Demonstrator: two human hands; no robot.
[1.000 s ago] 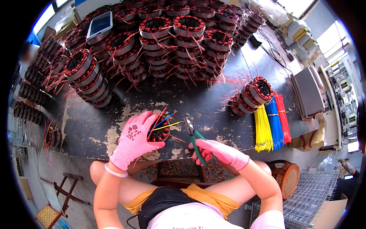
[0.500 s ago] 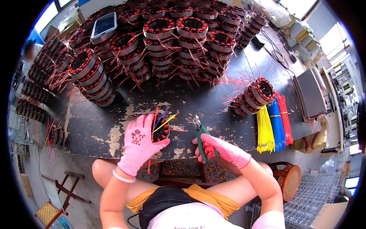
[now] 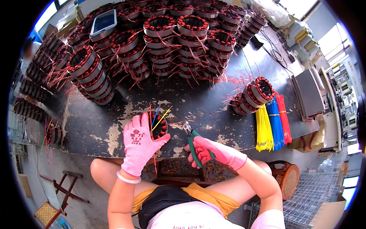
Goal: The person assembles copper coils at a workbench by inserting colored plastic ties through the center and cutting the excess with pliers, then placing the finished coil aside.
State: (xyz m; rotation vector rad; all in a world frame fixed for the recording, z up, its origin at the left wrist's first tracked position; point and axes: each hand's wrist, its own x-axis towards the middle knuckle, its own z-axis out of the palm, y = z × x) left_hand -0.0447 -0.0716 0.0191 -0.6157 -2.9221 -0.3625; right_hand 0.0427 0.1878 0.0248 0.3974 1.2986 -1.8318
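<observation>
Head view: left hand (image 3: pixel 138 147) in a pink glove cups a round motor stator wound with red copper wire (image 3: pixel 159 126), fingers wrapped around its near side. The stator sits at the front edge of the worn black counter (image 3: pixel 213 103), directly before the person. Red, blue and yellow lead wires (image 3: pixel 157 116) stick up from the stator. Right hand (image 3: pixel 213 150), also in a pink glove, fingers clamped on the green handles of small cutting pliers (image 3: pixel 192 142); plier tip points toward the stator, just beside it, not touching. Stacks of similar wound stators (image 3: pixel 171 38) fill the far counter. Bundles of yellow, blue and red sleeving (image 3: pixel 272 124) lie at right. A smartphone (image 3: pixel 103 22) rests on a far stack.
</observation>
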